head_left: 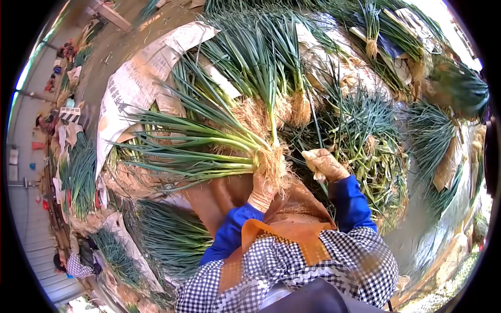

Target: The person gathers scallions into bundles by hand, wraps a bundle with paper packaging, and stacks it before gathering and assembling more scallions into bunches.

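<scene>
My left hand (pixel 262 189), wrapped round the root end, grips a bunch of scallions (pixel 222 143). Their pale stringy roots (pixel 273 166) hang over the fingers, and the green leaves fan out to the left. One scallion (pixel 274 128) in the bunch points up and away from me. To the right of the roots, apart from them, my right hand (pixel 326 165) is closed with its fingertips pinched. Whatever may be between those fingers is too small to tell. A brown apron (pixel 222 195) covers my lap under the bunch.
More scallions (pixel 255 62) lie ahead, roots toward me, beside a printed sack (pixel 136 86). Loose leaves and peelings (pixel 373 167) are heaped on the right. Other scallions (pixel 169 237) lie at my lower left. A person (pixel 81 263) is at the far left.
</scene>
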Motion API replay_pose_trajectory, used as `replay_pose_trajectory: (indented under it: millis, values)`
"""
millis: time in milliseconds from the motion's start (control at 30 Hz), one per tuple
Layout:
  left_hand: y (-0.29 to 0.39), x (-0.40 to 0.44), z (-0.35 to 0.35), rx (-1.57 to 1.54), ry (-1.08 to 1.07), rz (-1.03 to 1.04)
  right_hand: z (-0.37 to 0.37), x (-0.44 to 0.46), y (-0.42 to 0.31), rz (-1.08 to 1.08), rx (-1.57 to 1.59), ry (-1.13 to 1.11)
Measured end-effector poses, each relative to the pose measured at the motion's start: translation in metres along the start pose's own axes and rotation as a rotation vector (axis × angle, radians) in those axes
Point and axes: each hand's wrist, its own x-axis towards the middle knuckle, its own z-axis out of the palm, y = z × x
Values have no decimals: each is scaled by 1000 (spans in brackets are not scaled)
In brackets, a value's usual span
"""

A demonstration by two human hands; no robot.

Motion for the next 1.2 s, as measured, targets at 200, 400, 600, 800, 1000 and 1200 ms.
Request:
replay_pose_trajectory:
  millis: [200, 400, 600, 800, 1000, 1200]
  values:
    - [1, 0, -6, -30, -68, -39, 14, 50, -4, -158, 23, -66]
    - [4, -4, -13, -15, -42, -39, 45, 96, 54, -430, -238, 166]
    - [5, -4, 4, -164, -256, -111, 32, 43, 4, -278, 303, 70]
    - [7, 8, 0, -387, -452, -311, 40, 100, 38, -272, 402, -200]
    - [11, -1, 15, -329, -417, -245, 58, 80, 12, -287, 478, -79]
    - [11, -5, 27, -1691, -238, -711, 49, 50, -6, -627, -190, 233]
